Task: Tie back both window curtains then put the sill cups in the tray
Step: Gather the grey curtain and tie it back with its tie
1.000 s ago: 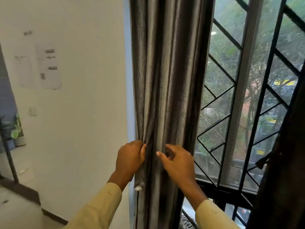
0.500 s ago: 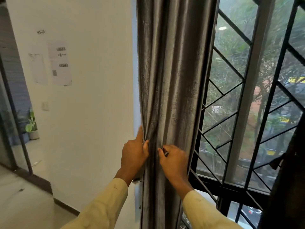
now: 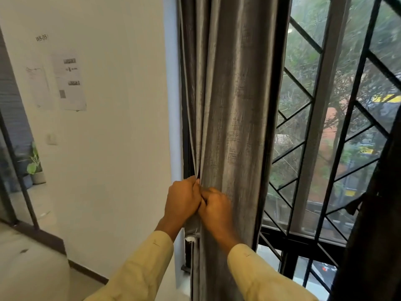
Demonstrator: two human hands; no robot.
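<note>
At the window's left edge, left hand [image 3: 182, 200] and right hand [image 3: 217, 210] touch, both fists clamped on the grey curtain [image 3: 234, 105].

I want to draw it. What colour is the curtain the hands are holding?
Shiny grey curtain, with darker folds; it shows best in the head view.

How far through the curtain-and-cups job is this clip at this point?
Early. The grey curtain is bunched beside the wall, but no tie shows around it. Both hands, left hand and right hand, are closed on its folds, knuckles touching. The dark curtain at the right edge hangs there; whether it is tied cannot be told. No cups or tray are in view.
</note>
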